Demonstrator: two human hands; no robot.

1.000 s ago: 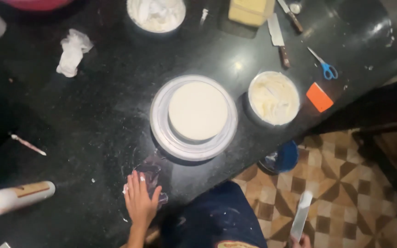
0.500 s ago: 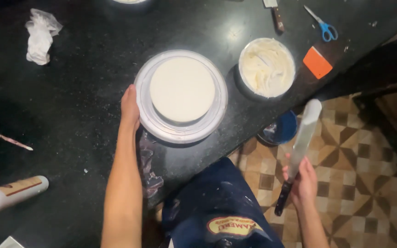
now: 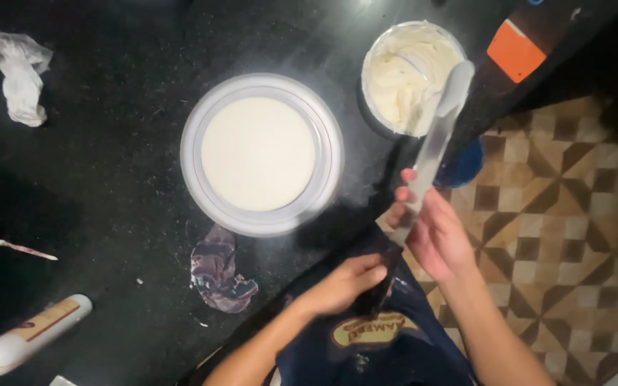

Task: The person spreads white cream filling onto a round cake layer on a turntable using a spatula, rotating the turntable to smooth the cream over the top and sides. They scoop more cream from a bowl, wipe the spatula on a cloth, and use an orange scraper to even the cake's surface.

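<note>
From my head camera: around the cake (image 3: 258, 153) on its turntable (image 3: 327, 154) lie a crumpled cloth (image 3: 219, 271) just below, tissue (image 3: 19, 75) far left and a cream bowl (image 3: 408, 75) to the right. My right hand (image 3: 434, 232) is closed round a long, pale spatula (image 3: 438, 139), right of the cake, its tip over the bowl. My left hand (image 3: 345, 282) pinches the dark handle end.

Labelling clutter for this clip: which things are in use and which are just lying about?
In use:
right hand holding the long spatula
left hand at the spatula's lower end
bowl of white cream
round white cake on its stand

Lying about:
crumpled tissue
orange scraper
dark rag
tube
</note>
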